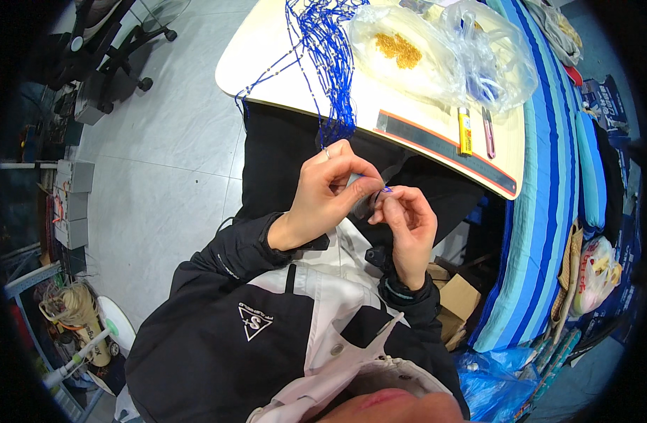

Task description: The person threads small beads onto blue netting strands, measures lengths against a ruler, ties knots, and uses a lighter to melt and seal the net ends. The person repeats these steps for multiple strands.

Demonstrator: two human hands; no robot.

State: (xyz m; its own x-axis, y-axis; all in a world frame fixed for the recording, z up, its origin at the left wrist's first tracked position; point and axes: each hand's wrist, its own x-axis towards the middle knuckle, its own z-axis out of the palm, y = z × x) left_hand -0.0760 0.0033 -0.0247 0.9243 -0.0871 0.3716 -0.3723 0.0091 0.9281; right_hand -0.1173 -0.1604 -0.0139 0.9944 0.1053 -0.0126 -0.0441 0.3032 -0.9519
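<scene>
A thick bundle of blue beaded cords (337,84) hangs over the near edge of the white table and reaches down to my left hand (335,185). That hand is closed, thumb and forefinger pinched together, with a small greyish piece partly showing among the fingers. Close on its right, my right hand (409,220) is closed too, its fingers curled and pinching. A short bit of blue cord (387,189) shows between the fingertips of both hands. How the cord runs inside the fingers is hidden.
On the white table (267,49) lie a clear bag with golden beads (399,51), another plastic bag (503,60), a ruler (443,151), a yellow lighter (465,132) and a slim pink tool (488,134). Blue striped fabric (549,176) borders the right; cardboard boxes (459,297) stand below.
</scene>
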